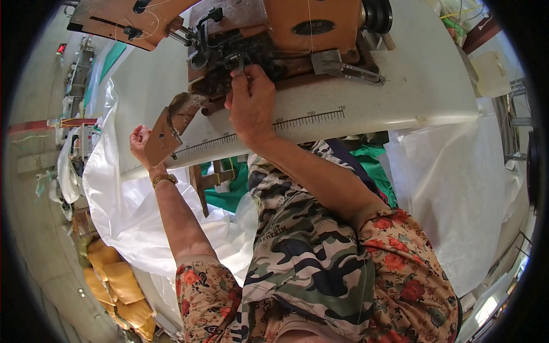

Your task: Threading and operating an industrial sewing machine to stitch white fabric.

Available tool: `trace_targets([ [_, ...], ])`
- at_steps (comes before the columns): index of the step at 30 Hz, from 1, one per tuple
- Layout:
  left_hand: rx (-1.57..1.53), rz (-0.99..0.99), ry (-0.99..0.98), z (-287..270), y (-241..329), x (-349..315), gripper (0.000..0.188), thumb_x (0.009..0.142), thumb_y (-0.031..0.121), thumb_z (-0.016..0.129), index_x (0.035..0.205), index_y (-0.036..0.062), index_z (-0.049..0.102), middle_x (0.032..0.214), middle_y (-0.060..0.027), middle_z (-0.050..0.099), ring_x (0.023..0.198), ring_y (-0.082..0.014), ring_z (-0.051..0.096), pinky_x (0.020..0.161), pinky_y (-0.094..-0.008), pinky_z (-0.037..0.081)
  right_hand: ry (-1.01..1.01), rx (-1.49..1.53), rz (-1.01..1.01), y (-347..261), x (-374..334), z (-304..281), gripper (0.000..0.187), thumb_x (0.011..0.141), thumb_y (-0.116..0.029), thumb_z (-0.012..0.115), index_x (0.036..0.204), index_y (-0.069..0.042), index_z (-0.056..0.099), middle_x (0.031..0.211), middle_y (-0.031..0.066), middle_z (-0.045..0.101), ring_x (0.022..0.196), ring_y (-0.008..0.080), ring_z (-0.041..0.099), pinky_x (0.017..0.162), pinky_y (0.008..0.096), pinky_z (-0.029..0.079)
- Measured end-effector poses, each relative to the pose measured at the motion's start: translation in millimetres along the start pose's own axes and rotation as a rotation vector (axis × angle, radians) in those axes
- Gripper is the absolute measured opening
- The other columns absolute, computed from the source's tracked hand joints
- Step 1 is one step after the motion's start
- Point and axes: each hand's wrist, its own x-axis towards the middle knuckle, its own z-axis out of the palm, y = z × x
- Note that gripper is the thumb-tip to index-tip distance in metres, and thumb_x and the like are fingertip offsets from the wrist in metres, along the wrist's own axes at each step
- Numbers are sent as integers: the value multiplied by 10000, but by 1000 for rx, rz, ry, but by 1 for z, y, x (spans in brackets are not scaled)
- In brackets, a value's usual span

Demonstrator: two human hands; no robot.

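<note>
A brown-orange industrial sewing machine (337, 34) stands on the pale table at the far side. My right hand (254, 108) is at its opened front, pinching a small flat metal piece (241, 63) against the dark, greasy mechanism (220, 60). The piece's far end is lost among the machine parts. Over at the left, my left hand (140, 143) is raised with curled fingers, just behind a worn brown cover plate (163, 131). That plate hides part of the hand; whether the fingers hold anything cannot be made out. A watch is on my left wrist.
A ruler scale (297, 121) runs along the table's near edge. White sheeting (108, 200) hangs at the left, and more (446, 188) drapes at the right. Green cloth (229, 191) lies beneath the table. Yellow-brown bundles (120, 280) sit on the floor, lower left.
</note>
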Motion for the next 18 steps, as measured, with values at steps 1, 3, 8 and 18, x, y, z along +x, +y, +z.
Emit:
trace_targets([
  [1, 0, 5, 0, -1, -3, 1, 164, 871, 117, 580, 956, -21, 554, 705, -26, 586, 602, -78, 526, 536, -205, 448, 0, -24, -11, 1, 0, 0, 154, 891, -154, 465, 855, -11, 512, 504, 30, 468, 394, 84, 434, 328, 248, 321],
  [3, 1, 10, -1, 0, -3, 2, 162, 871, 117, 580, 954, -21, 554, 705, -26, 585, 601, -77, 524, 537, -204, 447, 21, -32, -55, 5, 2, 2, 161, 890, -162, 466, 854, -12, 513, 504, 30, 469, 396, 85, 437, 328, 247, 325],
  [8, -97, -30, -6, 1, -4, 1, 155, 872, 119, 580, 940, -19, 556, 701, -22, 583, 602, -74, 520, 533, -202, 441, -2, -12, -5, 0, 1, 1, 172, 891, -169, 467, 854, -8, 515, 505, 32, 473, 401, 87, 445, 328, 252, 329],
  [18, -30, -24, 8, 3, 2, -2, 157, 872, 123, 579, 942, -16, 558, 713, -21, 580, 616, -78, 520, 549, -203, 438, 7, -27, -2, 2, 1, 4, 141, 892, -164, 472, 870, -37, 530, 510, 23, 476, 405, 76, 446, 325, 241, 339],
])
